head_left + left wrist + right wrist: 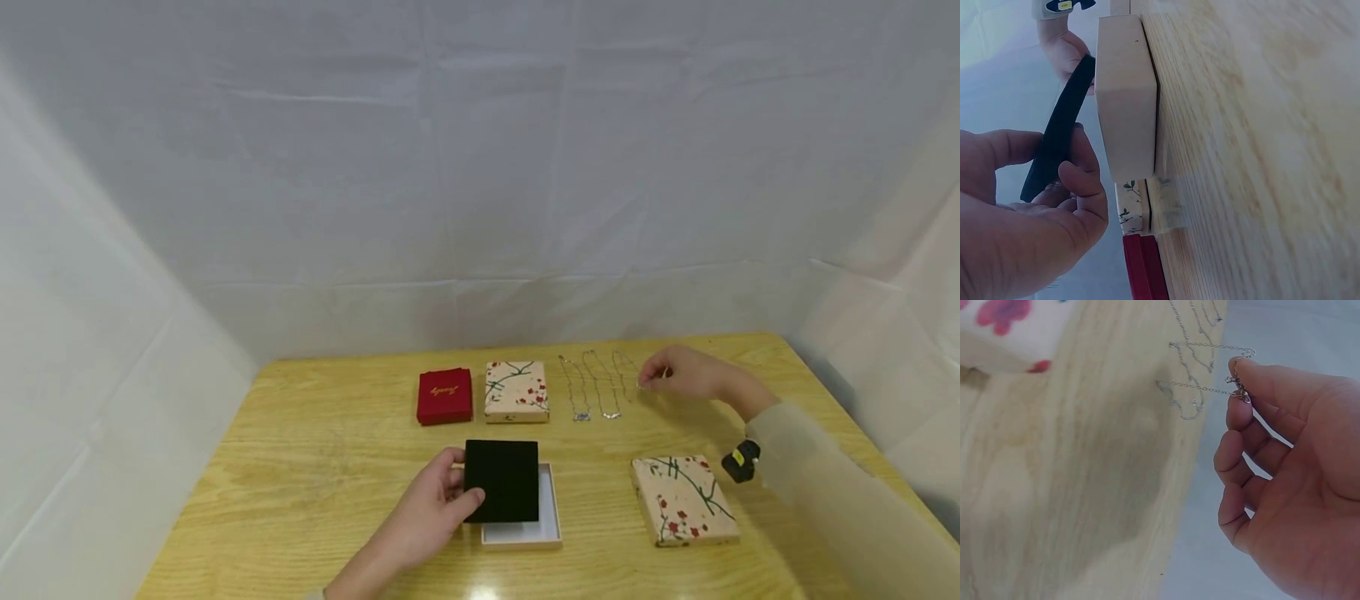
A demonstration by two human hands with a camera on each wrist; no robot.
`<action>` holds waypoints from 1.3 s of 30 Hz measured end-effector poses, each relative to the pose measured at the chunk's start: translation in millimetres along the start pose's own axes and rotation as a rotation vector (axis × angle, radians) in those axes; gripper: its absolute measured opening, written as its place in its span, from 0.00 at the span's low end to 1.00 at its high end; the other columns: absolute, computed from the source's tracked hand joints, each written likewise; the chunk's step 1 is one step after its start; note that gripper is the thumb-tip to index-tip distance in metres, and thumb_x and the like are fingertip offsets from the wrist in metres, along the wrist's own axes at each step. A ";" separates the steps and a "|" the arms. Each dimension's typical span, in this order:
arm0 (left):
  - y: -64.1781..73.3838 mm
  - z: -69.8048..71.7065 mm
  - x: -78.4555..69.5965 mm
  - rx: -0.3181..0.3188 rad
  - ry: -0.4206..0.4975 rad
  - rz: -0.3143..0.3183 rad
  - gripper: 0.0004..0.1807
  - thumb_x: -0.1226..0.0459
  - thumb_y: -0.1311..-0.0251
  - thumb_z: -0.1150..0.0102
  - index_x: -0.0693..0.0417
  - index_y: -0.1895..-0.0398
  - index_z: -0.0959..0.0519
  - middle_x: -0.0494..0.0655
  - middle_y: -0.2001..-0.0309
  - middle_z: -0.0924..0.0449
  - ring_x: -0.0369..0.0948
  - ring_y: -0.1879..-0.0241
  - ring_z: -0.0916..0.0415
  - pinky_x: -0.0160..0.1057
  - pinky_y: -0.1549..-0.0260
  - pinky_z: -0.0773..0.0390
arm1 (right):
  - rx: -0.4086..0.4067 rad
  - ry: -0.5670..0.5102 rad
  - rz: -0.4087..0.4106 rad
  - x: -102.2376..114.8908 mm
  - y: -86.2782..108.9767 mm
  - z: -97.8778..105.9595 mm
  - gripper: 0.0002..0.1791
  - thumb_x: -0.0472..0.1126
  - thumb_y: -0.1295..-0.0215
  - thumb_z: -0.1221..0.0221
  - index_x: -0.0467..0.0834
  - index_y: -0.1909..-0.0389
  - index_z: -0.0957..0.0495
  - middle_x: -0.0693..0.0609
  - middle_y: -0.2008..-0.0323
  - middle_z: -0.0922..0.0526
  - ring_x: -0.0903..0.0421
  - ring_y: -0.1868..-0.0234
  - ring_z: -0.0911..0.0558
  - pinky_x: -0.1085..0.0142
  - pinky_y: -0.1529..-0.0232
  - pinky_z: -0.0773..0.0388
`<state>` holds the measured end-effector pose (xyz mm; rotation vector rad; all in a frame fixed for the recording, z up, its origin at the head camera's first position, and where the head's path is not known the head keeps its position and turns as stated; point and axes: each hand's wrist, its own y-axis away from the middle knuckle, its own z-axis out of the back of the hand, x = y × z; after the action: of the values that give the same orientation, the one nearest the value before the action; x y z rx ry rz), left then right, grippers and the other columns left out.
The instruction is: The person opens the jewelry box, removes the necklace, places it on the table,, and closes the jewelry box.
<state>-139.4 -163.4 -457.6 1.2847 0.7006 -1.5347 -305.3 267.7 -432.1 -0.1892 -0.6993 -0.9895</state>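
My left hand [431, 508] grips a black square pad [501, 481] by its left edge, thumb on top and fingers beneath. The pad hangs over an open box base [550, 506] with a white inside, hiding much of it. From the side, the left wrist view shows the pad [1060, 128] tilted above the plain outer wall of the base [1125, 100]. At the back right, my right hand [682, 372] pinches a thin silver necklace [1210, 389] between thumb and forefinger, its chain trailing down to the table. Two more necklaces [581, 416] lie stretched out left of it.
A red box [445, 397] with gold lettering and a flower-patterned box [517, 392] stand side by side at the back. Another flower-patterned piece [684, 500] lies at the front right, close to my right forearm. White cloth [450, 167] surrounds the wooden table [315, 467].
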 end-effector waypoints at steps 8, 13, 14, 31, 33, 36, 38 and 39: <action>-0.1 0.0 0.6 -0.006 -0.011 -0.004 0.29 0.63 0.25 0.39 0.68 0.29 0.36 0.50 0.52 0.13 0.44 0.59 0.22 0.38 0.65 0.20 | 0.064 -0.007 -0.011 -4.1 2.6 -12.1 0.08 0.36 0.20 0.42 0.39 0.54 0.15 0.48 0.59 0.16 0.54 0.63 0.23 0.60 0.61 0.23; -0.3 -0.2 0.5 -0.007 -0.007 -0.001 0.29 0.63 0.25 0.39 0.68 0.29 0.36 0.50 0.52 0.13 0.44 0.60 0.23 0.37 0.65 0.21 | 0.075 0.031 0.016 -5.0 3.4 -18.8 0.07 0.37 0.21 0.41 0.41 0.56 0.15 0.52 0.61 0.16 0.56 0.64 0.23 0.61 0.62 0.23; -0.4 -0.2 0.4 -0.007 -0.006 0.000 0.28 0.63 0.25 0.39 0.68 0.30 0.35 0.50 0.52 0.13 0.44 0.60 0.22 0.37 0.65 0.21 | 0.075 0.032 0.015 -5.2 3.1 -20.0 0.06 0.36 0.22 0.40 0.41 0.57 0.14 0.53 0.62 0.16 0.56 0.64 0.23 0.61 0.62 0.23; 0.1 -0.9 0.2 -0.009 -0.001 0.006 0.28 0.64 0.26 0.39 0.68 0.30 0.35 0.50 0.52 0.13 0.44 0.60 0.22 0.37 0.63 0.21 | 0.086 -0.023 0.007 -12.9 3.2 -31.0 0.04 0.33 0.24 0.38 0.42 0.60 0.15 0.54 0.65 0.18 0.57 0.67 0.25 0.64 0.65 0.26; 0.1 -0.9 0.7 -0.011 -0.004 0.007 0.28 0.64 0.26 0.39 0.68 0.30 0.35 0.50 0.51 0.13 0.44 0.59 0.22 0.38 0.63 0.20 | 0.082 -0.027 0.001 -12.8 3.4 -31.6 0.04 0.33 0.24 0.38 0.42 0.60 0.16 0.53 0.65 0.18 0.56 0.66 0.25 0.64 0.65 0.26; 0.1 -1.2 1.1 -0.013 -0.007 0.011 0.28 0.64 0.25 0.39 0.67 0.30 0.35 0.50 0.52 0.13 0.44 0.60 0.23 0.38 0.63 0.21 | 0.074 -0.025 -0.005 -12.5 3.5 -32.7 0.03 0.34 0.24 0.38 0.43 0.60 0.16 0.54 0.65 0.18 0.56 0.65 0.25 0.63 0.64 0.25; 0.1 -1.3 1.4 -0.014 -0.007 0.014 0.28 0.64 0.25 0.39 0.67 0.30 0.35 0.49 0.52 0.13 0.44 0.60 0.23 0.37 0.64 0.21 | 0.067 -0.021 -0.005 -12.4 3.3 -33.5 0.03 0.34 0.25 0.37 0.43 0.61 0.16 0.54 0.65 0.19 0.56 0.65 0.25 0.63 0.64 0.26; 0.1 -1.5 1.4 -0.013 -0.006 0.015 0.28 0.64 0.25 0.39 0.67 0.30 0.35 0.49 0.52 0.13 0.44 0.60 0.23 0.37 0.64 0.21 | 0.063 -0.019 -0.005 -12.4 3.2 -33.8 0.03 0.34 0.25 0.36 0.43 0.61 0.17 0.54 0.65 0.19 0.56 0.65 0.26 0.63 0.64 0.26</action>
<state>-138.6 -162.5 -459.3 1.2722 0.6947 -1.5188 -291.6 262.9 -465.2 -0.1418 -0.7482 -0.9703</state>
